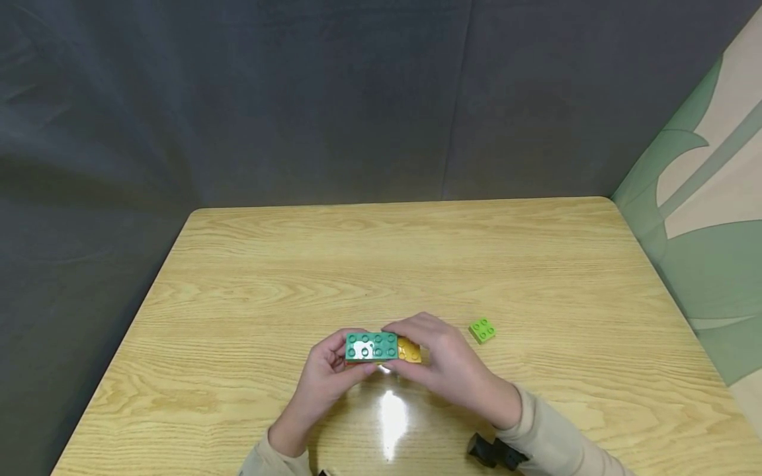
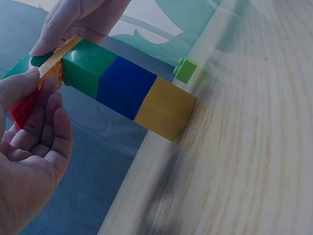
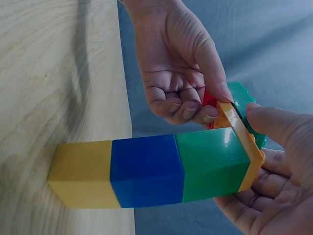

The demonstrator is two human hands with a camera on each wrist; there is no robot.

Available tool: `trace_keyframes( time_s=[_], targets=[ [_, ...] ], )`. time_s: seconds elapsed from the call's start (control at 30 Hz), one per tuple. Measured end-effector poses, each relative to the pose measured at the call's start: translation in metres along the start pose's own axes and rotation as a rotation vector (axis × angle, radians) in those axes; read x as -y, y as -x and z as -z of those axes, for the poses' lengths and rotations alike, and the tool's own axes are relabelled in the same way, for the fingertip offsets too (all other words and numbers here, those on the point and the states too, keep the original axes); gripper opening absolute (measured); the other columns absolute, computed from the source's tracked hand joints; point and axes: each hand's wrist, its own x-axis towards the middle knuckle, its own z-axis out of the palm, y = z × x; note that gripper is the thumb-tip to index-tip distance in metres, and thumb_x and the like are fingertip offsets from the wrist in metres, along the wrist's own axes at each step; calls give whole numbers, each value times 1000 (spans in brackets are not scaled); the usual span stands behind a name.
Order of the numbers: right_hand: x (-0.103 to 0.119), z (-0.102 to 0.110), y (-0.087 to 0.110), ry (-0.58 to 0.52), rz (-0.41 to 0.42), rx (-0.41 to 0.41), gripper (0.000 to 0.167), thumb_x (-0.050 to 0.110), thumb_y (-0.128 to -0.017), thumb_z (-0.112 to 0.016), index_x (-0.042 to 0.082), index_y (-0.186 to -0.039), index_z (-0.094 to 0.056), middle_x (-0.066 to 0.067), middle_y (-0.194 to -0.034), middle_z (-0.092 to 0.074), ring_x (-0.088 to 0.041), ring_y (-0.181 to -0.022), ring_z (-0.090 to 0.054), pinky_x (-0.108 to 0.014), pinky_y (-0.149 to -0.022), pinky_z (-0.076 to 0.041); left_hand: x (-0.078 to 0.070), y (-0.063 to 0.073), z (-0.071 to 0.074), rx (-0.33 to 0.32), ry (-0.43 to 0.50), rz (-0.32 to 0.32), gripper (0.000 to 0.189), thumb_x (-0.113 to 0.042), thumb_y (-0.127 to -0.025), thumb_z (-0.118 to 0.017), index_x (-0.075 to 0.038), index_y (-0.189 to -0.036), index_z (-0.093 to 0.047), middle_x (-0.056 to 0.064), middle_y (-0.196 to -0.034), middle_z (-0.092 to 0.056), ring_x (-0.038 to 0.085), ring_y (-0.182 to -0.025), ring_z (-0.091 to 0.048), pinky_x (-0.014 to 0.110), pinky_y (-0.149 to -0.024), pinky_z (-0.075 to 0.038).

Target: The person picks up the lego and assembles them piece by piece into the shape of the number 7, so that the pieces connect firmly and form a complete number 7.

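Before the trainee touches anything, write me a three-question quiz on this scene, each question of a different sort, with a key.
1. What colour is the lowest block of the block tower?
2. True or false: the small lime-green brick lies on the table, apart from the block tower.
3. In the head view, which is nearer the lime-green brick: (a) left or (b) right?

Key
1. Yellow; the yellow block is at the bottom, with blue directly above it.
2. True.
3. (b), the right hand.
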Motion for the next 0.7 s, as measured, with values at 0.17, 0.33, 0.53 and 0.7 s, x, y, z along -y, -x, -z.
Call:
trace_keyframes(
  time_s=[0.17, 0.33, 0.53, 0.7],
  targets=[
    [-1, -1, 2, -1, 3, -1, 34, 21, -82, -79, 11, -113, -69, 4, -107, -70, -10, -97, -61, -26, -79, -55, 1, -1, 0, 33, 19, -45, 36, 11, -86, -65, 19, -117, -49, 4, -113, -69, 15, -101, -67, 24, -83, -55],
    [0, -2, 2, 8, -3, -4, 32, 21, -82, -79, 11, -111, -69, 3, -105, -70, -9, -94, -61, -24, -75, -55, 1, -1, -1, 30, 20, -42, 36, 10, -86, -66, 17, -118, -51, 3, -112, -70, 14, -100, -67, 24, -83, -55],
    [2, -1, 0, 38, -12, 2, 31, 22, -82, -79, 10, -109, -70, 3, -103, -70, -9, -93, -61, -23, -74, -54, 2, -2, -1, 26, 16, -40, 36, 9, -86, -67, 19, -116, -50, 2, -110, -70, 13, -98, -67, 23, -81, -55],
    [3, 0, -1, 68, -13, 7, 33, 24, -81, -80, 9, -109, -70, 3, -102, -70, -8, -93, -61, -22, -75, -54, 1, -1, -1, 16, 22, -14, 34, 8, -85, -68, 8, -118, -56, 3, -110, -70, 13, -98, -67, 23, -81, -55]
  ],
)
